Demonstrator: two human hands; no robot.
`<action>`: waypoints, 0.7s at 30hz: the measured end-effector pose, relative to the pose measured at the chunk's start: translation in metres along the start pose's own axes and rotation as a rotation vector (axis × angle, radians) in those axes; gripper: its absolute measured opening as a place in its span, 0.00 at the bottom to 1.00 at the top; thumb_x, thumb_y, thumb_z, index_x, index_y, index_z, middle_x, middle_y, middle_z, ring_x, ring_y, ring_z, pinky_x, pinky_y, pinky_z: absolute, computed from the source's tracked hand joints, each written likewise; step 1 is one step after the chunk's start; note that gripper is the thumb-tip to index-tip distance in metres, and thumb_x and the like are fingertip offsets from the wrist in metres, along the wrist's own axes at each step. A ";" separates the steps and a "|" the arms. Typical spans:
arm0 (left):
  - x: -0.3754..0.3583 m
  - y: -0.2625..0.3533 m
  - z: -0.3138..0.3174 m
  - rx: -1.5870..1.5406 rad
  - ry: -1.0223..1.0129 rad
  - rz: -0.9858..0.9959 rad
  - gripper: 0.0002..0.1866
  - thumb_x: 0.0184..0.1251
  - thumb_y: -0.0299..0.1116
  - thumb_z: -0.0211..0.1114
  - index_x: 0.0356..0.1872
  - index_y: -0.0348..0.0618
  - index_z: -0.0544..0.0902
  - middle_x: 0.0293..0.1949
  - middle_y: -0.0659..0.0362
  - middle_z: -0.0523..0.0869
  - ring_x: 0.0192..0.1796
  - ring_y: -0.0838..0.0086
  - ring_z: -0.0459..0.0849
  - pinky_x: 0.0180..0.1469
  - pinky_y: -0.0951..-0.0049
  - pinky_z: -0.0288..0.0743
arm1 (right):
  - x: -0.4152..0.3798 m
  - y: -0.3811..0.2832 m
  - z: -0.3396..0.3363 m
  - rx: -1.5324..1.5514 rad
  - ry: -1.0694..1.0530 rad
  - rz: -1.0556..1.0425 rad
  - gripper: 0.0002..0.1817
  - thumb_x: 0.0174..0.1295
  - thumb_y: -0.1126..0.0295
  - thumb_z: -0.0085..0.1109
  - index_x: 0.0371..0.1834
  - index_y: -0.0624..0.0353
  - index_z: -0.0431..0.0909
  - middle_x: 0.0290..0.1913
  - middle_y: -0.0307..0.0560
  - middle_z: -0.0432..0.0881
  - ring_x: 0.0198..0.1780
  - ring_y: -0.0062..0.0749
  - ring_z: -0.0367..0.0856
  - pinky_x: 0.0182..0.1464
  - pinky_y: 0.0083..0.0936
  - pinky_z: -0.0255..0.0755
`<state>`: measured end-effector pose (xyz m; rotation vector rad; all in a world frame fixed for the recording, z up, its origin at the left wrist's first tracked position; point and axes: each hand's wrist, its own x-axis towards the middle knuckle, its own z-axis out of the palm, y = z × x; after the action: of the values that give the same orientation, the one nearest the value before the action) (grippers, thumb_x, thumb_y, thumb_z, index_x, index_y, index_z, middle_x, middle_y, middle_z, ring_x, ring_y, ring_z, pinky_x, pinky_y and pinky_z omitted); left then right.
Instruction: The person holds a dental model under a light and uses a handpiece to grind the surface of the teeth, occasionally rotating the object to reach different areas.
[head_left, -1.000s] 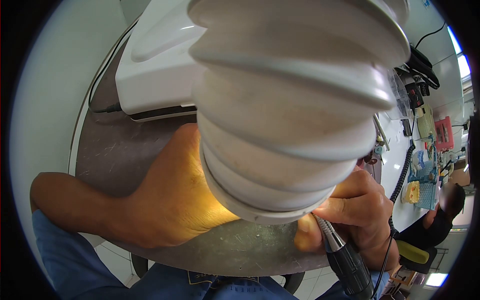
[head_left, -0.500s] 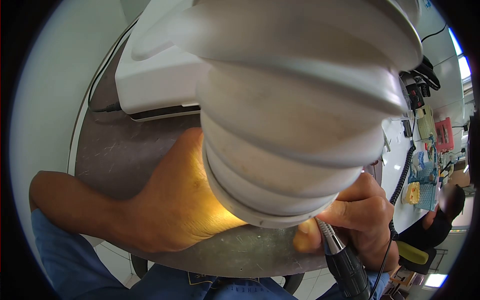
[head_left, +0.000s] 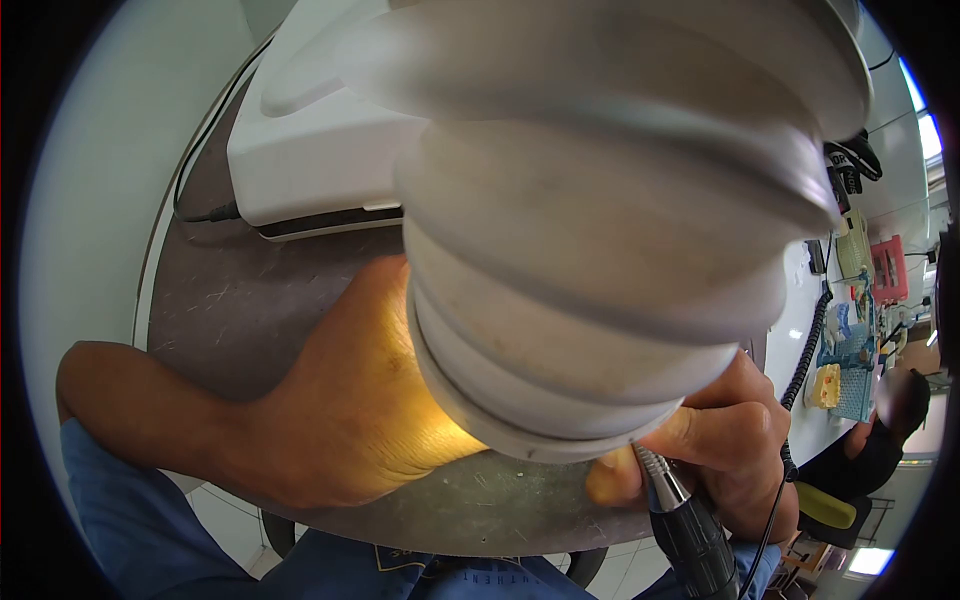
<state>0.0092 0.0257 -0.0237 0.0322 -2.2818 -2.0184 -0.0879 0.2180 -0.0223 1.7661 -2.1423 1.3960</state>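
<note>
My right hand (head_left: 740, 430) has its fingers wrapped round a rotary handpiece (head_left: 690, 535) with a black grip and a silver neck. The handpiece tip is hidden behind a white ribbed housing (head_left: 590, 270) that fills the middle of the head view. My left hand (head_left: 365, 400) rests low over the table, left of the housing, its back lit yellow. The left fingers are out of sight behind the housing, so whatever they hold cannot be seen.
A white machine (head_left: 320, 165) with a black cable stands on the scratched dark table (head_left: 250, 310). To the right, a coiled cord (head_left: 805, 350) runs past a white worktop with a blue basket (head_left: 853, 390) and a red tray (head_left: 888, 268). Another person (head_left: 850, 460) sits further off.
The white housing's upper and right parts appear shifted slightly to the right in view, covering a little more beside my right hand. Both hands and the handpiece stay almost in place.
</note>
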 end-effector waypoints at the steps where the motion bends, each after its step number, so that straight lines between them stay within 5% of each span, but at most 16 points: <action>1: 0.000 0.000 0.000 0.023 0.001 0.009 0.21 0.52 0.32 0.76 0.44 0.35 0.80 0.39 0.55 0.87 0.41 0.73 0.85 0.45 0.72 0.78 | -0.001 -0.001 0.002 0.001 0.000 0.000 0.18 0.41 0.79 0.77 0.36 0.64 0.79 0.27 0.47 0.81 0.35 0.43 0.88 0.37 0.31 0.86; 4: 0.004 -0.004 0.003 0.008 0.001 0.173 0.19 0.53 0.31 0.75 0.43 0.35 0.80 0.38 0.55 0.87 0.40 0.73 0.85 0.44 0.72 0.78 | -0.007 -0.005 0.003 0.056 0.112 0.160 0.18 0.42 0.79 0.77 0.35 0.65 0.79 0.26 0.47 0.81 0.35 0.43 0.88 0.38 0.32 0.86; 6: 0.003 0.000 0.002 -0.035 -0.009 0.091 0.18 0.54 0.31 0.74 0.43 0.35 0.80 0.38 0.55 0.87 0.40 0.72 0.85 0.44 0.71 0.78 | -0.011 -0.004 -0.012 0.140 -0.151 0.207 0.17 0.50 0.75 0.72 0.44 0.69 0.83 0.52 0.58 0.79 0.53 0.44 0.81 0.55 0.34 0.75; 7: 0.003 0.004 0.002 -0.077 -0.018 0.008 0.17 0.55 0.30 0.74 0.42 0.35 0.80 0.37 0.55 0.87 0.40 0.71 0.85 0.44 0.71 0.78 | -0.009 -0.003 -0.009 0.140 -0.150 0.207 0.17 0.50 0.75 0.72 0.44 0.69 0.83 0.52 0.58 0.79 0.53 0.44 0.81 0.55 0.34 0.75; 9: 0.003 0.005 0.002 -0.108 -0.008 -0.018 0.16 0.55 0.30 0.73 0.42 0.35 0.81 0.37 0.55 0.87 0.40 0.71 0.85 0.44 0.71 0.78 | -0.004 0.002 0.002 0.003 0.026 -0.001 0.18 0.42 0.79 0.76 0.36 0.65 0.79 0.26 0.48 0.81 0.35 0.43 0.88 0.38 0.33 0.86; 17: -0.001 -0.003 0.004 0.007 -0.006 0.014 0.18 0.54 0.31 0.74 0.43 0.35 0.80 0.39 0.55 0.87 0.41 0.71 0.85 0.45 0.71 0.78 | -0.005 0.003 0.001 0.054 0.011 -0.015 0.18 0.40 0.79 0.77 0.36 0.66 0.79 0.26 0.48 0.81 0.34 0.44 0.88 0.36 0.32 0.86; 19: 0.000 -0.010 0.012 0.022 0.107 0.156 0.21 0.53 0.31 0.75 0.46 0.35 0.79 0.41 0.54 0.86 0.43 0.71 0.85 0.46 0.71 0.78 | -0.006 0.004 0.003 0.048 0.011 -0.013 0.18 0.40 0.79 0.77 0.35 0.66 0.79 0.26 0.48 0.81 0.34 0.44 0.88 0.36 0.31 0.86; 21: 0.000 -0.003 0.006 -0.026 0.052 0.062 0.22 0.53 0.31 0.75 0.48 0.35 0.78 0.42 0.54 0.86 0.44 0.71 0.85 0.47 0.70 0.78 | -0.006 0.005 0.004 0.045 0.024 -0.015 0.18 0.40 0.79 0.77 0.35 0.66 0.79 0.26 0.48 0.81 0.34 0.44 0.88 0.36 0.31 0.86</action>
<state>0.0085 0.0307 -0.0275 0.0115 -2.1975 -1.9916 -0.0878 0.2203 -0.0311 1.7673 -2.0986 1.4652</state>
